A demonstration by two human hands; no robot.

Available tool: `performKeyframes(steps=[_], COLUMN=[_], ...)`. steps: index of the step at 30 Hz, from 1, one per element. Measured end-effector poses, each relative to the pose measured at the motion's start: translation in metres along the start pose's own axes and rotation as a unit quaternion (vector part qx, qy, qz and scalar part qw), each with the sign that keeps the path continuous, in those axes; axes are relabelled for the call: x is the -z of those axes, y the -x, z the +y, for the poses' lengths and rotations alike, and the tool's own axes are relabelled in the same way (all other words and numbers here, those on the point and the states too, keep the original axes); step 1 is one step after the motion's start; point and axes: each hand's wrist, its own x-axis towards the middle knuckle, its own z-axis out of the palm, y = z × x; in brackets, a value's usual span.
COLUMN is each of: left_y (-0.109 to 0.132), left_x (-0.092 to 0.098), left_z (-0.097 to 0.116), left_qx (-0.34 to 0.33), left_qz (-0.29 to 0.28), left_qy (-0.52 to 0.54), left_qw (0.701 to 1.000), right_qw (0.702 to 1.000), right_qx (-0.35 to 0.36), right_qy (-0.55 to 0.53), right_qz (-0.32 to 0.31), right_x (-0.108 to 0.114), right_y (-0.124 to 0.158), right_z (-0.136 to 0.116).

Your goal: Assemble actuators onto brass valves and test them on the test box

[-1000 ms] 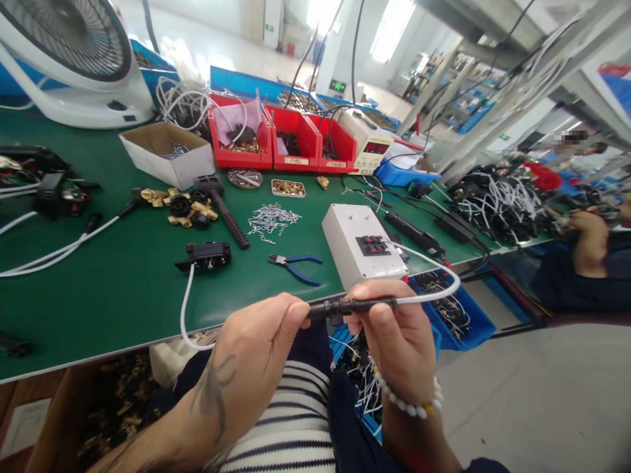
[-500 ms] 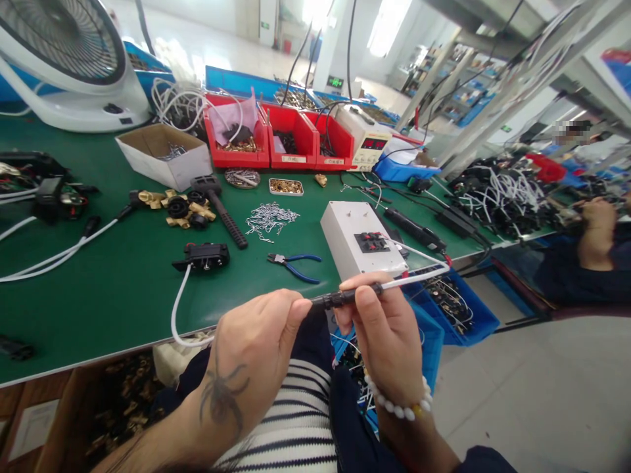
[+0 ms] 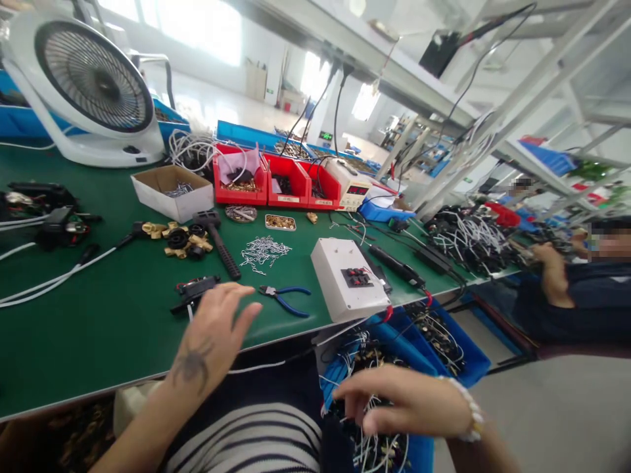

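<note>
- The black in-line plug clamped between both hands half a second ago has been released; neither hand is now seen to carry it.
- The plug itself cannot be located with certainty. Only its white cable (image 3: 256, 368) is observed, trailing across the lap just below the edge of the green table (image 3: 98, 328).
- The left hand (image 3: 211, 332) has been lifted over the table edge. Its fingers are spread and empty, the palm is turned down, and the fingertips lie just beside the black connector block (image 3: 196, 291). Contact with the block cannot be confirmed.
- The right hand (image 3: 404, 404) has been lowered into the blue bin (image 3: 421, 453) beside the knee. Its fingers are extended and loosely parted above the tangle of wired parts (image 3: 365, 358), and nothing is seen pinched.
- The blue-handled pliers (image 3: 286, 299) and the white test box (image 3: 345, 279) are noted unmoved on the table, between the two hands.
</note>
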Motion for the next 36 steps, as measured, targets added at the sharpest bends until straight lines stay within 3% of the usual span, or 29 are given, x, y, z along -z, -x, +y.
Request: performKeyframes(steps=[2, 3, 5, 7, 9, 13, 15, 20, 26, 29, 36], left_y=[-0.011, -0.014, -0.015, -0.009, -0.003, 0.0, -0.003, -0.007, -0.006, -0.001, 0.005], left_x=[0.012, 0.016, 0.018, 0.013, 0.005, -0.002, 0.002, 0.022, 0.04, 0.044, 0.049], left_z=[-0.031, -0.044, -0.061, -0.066, -0.064, -0.053, -0.045, -0.011, 0.027, 0.034, 0.038], left_qx=[0.074, 0.11, 0.149, 0.147, 0.135, 0.117, 0.118, 0.113, -0.066, -0.113, -0.128], left_qz=[0.088, 0.109, 0.104, 0.069, 0.058, 0.049, 0.05, 0.068, 0.123, 0.117, 0.095], left_qy=[-0.065, -0.082, -0.08, -0.054, -0.042, -0.018, 0.009, 0.109, 0.235, 0.251, 0.291], left_qw=[0.991, 0.984, 0.98, 0.985, 0.988, 0.992, 0.992, 0.985, 0.962, 0.954, 0.943], right_qw=[0.982, 0.954, 0.865, 0.777, 0.775, 0.858, 0.878, 0.874, 0.869, 0.865, 0.863], right_qx=[0.026, 0.031, 0.039, 0.019, 0.005, -0.021, -0.035, -0.074, -0.117, -0.125, -0.099], right_qy=[0.05, 0.075, 0.091, 0.073, 0.054, 0.061, 0.078, 0.106, 0.121, 0.113, 0.104], right_qz=[0.179, 0.289, 0.491, 0.626, 0.63, 0.509, 0.47, 0.469, 0.466, 0.472, 0.485], right_x=[0.041, 0.063, 0.106, 0.14, 0.161, 0.171, 0.168, 0.159, 0.157, 0.158, 0.158], right_y=[-0.011, -0.022, -0.051, -0.085, -0.115, -0.14, -0.139, -0.132, -0.138, -0.141, -0.141], right_z=[-0.005, -0.002, 0.013, 0.035, 0.053, 0.068, 0.069, 0.063, 0.061, 0.064, 0.074])
